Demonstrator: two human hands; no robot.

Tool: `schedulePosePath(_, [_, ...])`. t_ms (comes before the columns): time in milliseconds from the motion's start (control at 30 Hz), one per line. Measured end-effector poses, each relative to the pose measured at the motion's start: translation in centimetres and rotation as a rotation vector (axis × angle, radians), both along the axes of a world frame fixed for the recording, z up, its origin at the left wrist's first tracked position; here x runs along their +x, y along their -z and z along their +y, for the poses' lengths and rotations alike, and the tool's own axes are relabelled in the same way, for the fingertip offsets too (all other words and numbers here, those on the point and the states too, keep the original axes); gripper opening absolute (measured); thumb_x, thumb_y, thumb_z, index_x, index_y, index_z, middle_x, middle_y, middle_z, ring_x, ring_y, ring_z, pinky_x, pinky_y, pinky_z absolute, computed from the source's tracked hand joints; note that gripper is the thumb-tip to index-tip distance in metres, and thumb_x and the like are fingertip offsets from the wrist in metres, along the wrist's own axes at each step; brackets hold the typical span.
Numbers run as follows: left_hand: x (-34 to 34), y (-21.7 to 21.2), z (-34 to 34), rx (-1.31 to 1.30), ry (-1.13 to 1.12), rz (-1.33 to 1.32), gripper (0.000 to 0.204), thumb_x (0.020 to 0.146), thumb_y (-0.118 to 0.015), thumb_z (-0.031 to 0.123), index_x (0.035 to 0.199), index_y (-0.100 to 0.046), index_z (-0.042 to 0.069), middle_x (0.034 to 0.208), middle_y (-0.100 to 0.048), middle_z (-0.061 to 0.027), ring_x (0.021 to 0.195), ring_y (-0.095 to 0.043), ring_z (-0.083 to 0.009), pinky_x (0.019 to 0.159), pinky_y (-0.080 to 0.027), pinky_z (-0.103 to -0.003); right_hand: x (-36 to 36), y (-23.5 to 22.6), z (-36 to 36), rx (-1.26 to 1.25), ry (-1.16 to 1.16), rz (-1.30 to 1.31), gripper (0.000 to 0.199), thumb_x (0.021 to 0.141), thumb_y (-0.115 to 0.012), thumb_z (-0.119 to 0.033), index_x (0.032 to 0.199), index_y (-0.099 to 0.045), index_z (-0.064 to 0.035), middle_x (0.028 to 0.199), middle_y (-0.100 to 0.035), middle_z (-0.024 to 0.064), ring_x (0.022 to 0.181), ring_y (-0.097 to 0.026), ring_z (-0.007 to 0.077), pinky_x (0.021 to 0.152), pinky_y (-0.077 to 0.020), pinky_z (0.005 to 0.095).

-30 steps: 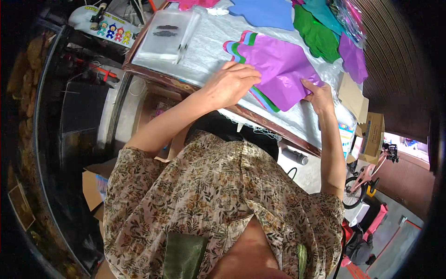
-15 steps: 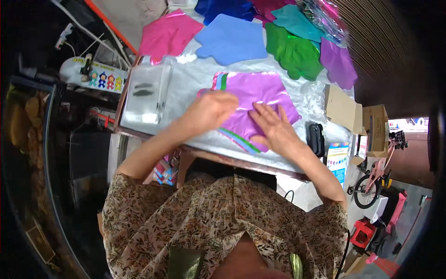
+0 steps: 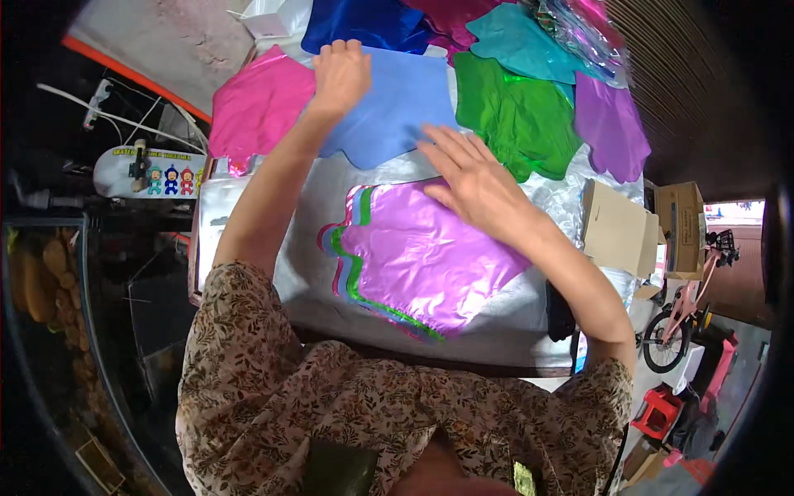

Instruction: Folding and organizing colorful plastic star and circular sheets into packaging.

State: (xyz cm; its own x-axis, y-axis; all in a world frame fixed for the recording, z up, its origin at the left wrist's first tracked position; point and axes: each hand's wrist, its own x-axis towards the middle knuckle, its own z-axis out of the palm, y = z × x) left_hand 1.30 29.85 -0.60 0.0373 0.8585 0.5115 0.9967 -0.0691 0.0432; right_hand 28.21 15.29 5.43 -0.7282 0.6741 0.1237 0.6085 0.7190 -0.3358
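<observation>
A neat stack of flat, wavy-edged foil balloons lies in front of me, with a shiny purple foil balloon (image 3: 430, 256) on top. Pink, blue and green edges peep out along its left and near sides. My left hand (image 3: 341, 78) reaches to the far left corner of the light blue foil balloon pile (image 3: 389, 107), beside the dark blue foil balloon pile (image 3: 368, 25). Its fingers are bent down and close together; their tips are hard to see. Held flat with fingers stretched, my right hand (image 3: 484, 186) is over the far edge of the purple balloon.
Pink (image 3: 256, 103), green (image 3: 517, 116), teal (image 3: 525, 41) and more purple foil (image 3: 612, 124) piles ring the far side of the covered table (image 3: 302, 223). A cardboard flap (image 3: 616, 227) and a dark case (image 3: 560, 312) lie at the right. A clear-plastic bundle sits far right.
My left hand has left the purple balloon and stretched far forward to the light blue pile. My right hand has shifted toward the balloon's far edge. The view has moved closer over the table.
</observation>
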Motion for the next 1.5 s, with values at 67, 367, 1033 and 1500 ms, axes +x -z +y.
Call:
schedulePosePath(67, [-0.4, -0.1, 1.1, 0.045, 0.046, -0.007, 0.031, 0.088, -0.072, 0.029, 0.107, -0.071, 0.004, 0.104, -0.07, -0.0196, 0.097, -0.068, -0.0401, 0.087, -0.054, -0.049, -2.2, 1.0, 2.5, 0.104, -0.115, 0.009, 0.061, 0.098, -0.062, -0.035, 0.148, -0.044, -0.0064, 0.157, -0.038, 0.0199, 0.145, -0.037, 0.0385, 0.12, -0.0296, 0.0521])
schedulePosePath(367, [2.8, -0.8, 7.4, -0.014, 0.078, 0.058, 0.03, 0.084, -0.074, 0.031, 0.098, -0.075, 0.004, 0.099, -0.07, -0.0221, 0.089, -0.071, -0.0408, 0.079, -0.059, -0.049, -6.7, 6.5, 6.6, 0.135, -0.024, -0.043, 0.061, 0.101, -0.054, -0.044, 0.151, -0.043, -0.0112, 0.159, -0.036, 0.0199, 0.145, -0.035, 0.04, 0.116, -0.0281, 0.0607])
schedulePosePath(1033, [-15.9, -13.9, 10.4, -0.05, 0.01, -1.067, 0.023, 0.086, -0.071, 0.015, 0.1, -0.074, -0.003, 0.089, -0.075, -0.0092, 0.074, -0.067, -0.0189, 0.068, -0.054, -0.037, -7.4, 6.1, 5.7, 0.085, -0.008, -0.003, 0.064, 0.096, -0.062, -0.046, 0.148, -0.048, -0.0111, 0.156, -0.04, 0.0221, 0.144, -0.038, 0.0421, 0.114, -0.0301, 0.0637])
schedulePosePath(1500, [2.9, -9.8, -25.0, -0.175, 0.939, -0.194, 0.02, 0.082, -0.067, 0.007, 0.098, -0.078, 0.012, 0.088, -0.061, -0.0031, 0.087, -0.061, -0.0232, 0.078, -0.051, -0.038, 8.9, -4.1, 1.6, -0.044, 0.438, 0.622, 0.038, 0.103, -0.056, -0.023, 0.134, -0.065, -0.0033, 0.12, -0.073, 0.0095, 0.088, -0.064, 0.0131, 0.075, -0.0512, 0.03])
